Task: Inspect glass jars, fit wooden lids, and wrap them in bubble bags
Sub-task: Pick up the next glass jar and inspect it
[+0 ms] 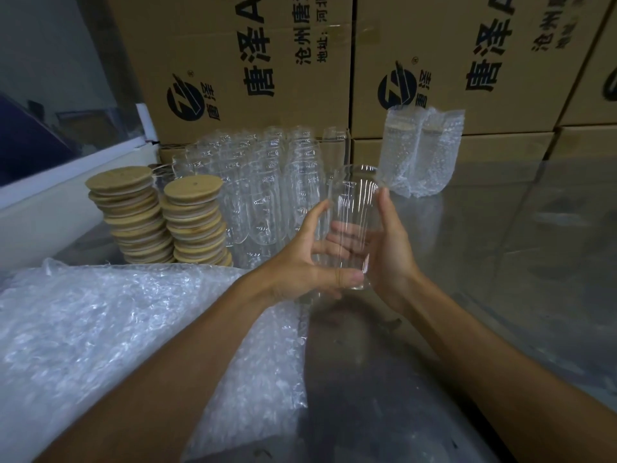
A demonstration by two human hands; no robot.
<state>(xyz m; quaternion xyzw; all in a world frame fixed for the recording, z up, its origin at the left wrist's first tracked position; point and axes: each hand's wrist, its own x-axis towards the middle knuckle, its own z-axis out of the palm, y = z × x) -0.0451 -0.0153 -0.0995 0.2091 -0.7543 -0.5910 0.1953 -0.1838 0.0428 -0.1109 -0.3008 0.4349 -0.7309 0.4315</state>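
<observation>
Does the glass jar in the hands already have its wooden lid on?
No. The glass jar, held between the left hand and right hand, has a bare open rim; the wooden lids remain stacked.

A clear ribbed glass jar [355, 225], lidless and tilted mouth-away, is held above the table. At ten o'clock stand two stacks of round wooden lids [160, 215]; at twelve, rows of empty clear jars [263, 185]; at one, apparently two bubble-wrapped jars [422, 152]; at eight, a heap of bubble bags [110, 329].
</observation>
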